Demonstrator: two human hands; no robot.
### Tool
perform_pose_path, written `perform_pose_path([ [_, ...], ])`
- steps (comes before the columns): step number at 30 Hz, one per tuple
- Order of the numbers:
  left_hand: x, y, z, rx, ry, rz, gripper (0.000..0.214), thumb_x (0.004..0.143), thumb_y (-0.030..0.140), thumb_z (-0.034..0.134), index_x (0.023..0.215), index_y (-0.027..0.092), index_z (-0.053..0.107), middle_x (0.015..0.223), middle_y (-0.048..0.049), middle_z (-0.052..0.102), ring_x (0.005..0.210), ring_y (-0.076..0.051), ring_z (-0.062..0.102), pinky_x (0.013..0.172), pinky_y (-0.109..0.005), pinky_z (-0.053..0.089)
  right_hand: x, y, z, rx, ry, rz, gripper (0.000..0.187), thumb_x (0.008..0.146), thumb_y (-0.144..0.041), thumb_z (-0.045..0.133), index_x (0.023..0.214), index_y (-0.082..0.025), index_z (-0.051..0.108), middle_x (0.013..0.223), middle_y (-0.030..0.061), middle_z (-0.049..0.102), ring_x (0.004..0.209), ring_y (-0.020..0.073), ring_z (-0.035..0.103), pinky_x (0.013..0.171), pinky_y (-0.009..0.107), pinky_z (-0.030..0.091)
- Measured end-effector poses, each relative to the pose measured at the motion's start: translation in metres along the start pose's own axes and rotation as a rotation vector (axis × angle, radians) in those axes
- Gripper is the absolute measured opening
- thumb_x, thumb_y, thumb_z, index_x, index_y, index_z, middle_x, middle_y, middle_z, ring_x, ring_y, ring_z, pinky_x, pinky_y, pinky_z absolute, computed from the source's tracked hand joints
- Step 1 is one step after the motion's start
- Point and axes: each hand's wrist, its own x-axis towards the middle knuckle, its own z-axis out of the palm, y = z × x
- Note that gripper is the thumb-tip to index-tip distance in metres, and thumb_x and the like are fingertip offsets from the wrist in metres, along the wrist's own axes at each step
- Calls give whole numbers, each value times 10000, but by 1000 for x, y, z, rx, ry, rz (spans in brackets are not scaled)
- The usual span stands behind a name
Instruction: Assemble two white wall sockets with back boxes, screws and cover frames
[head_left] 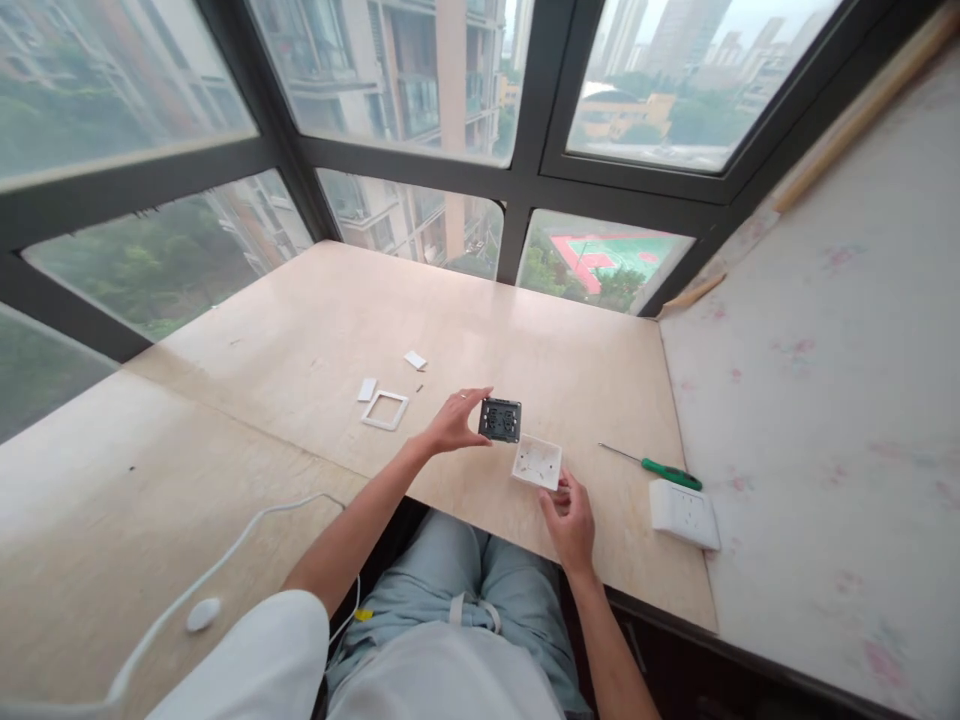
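My left hand (454, 422) pinches a dark square socket module (500, 419) and holds it just above the wooden board (315, 330). My right hand (568, 520) grips the near edge of a white wall box (537, 462) that sits on the board right below the module. A white square frame (385, 410) lies to the left of my left hand, with two small white covers (367, 389) (415, 359) and a tiny screw (420, 388) beside it.
A green-handled screwdriver (651, 465) and a white socket unit (684, 513) lie to the right near the board's front edge. A white cable with an inline switch (203, 613) runs along the lower left. Large windows rise behind the board; a pale flowered surface (825, 380) is on the right.
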Motion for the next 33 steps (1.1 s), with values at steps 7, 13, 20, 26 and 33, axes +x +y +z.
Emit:
perform_pose_path([
  [7,-1,47,50,-114,-208,107,1023,615,455,869,1477,280,347,1439,-123,497,1326,-332,459,1098,-483,352,-1,0,-2,41,-14,-28,479,869,-372,591,1296,-164,523,1034,99,631,719,173,594,686,338,543],
  [13,1,46,66,-150,-201,42,1013,611,446,870,1470,266,363,1368,-121,562,1304,-341,480,1084,-489,360,-1,-1,-3,43,-8,-29,459,865,-327,598,1291,-179,519,1043,89,630,714,164,589,700,340,541],
  [20,-5,40,69,-212,-132,-5,973,626,486,859,1449,260,391,1344,-108,582,1275,-321,509,1082,-473,373,-1,0,-4,48,-31,-57,480,865,-303,595,1318,-177,498,1055,95,633,745,175,600,698,341,539],
  [26,-7,35,71,-283,-108,-7,948,634,520,846,1438,283,402,1361,-101,570,1283,-312,510,1094,-479,372,-1,2,-4,26,-43,-60,489,856,-299,596,1321,-178,504,1052,99,642,750,183,602,697,345,538],
  [33,-3,35,74,-327,-112,-13,921,640,521,841,1426,280,426,1379,-106,559,1303,-309,495,1110,-482,366,-1,2,-4,15,-42,-67,495,852,-299,596,1325,-188,500,1041,93,640,749,184,601,706,352,540],
])
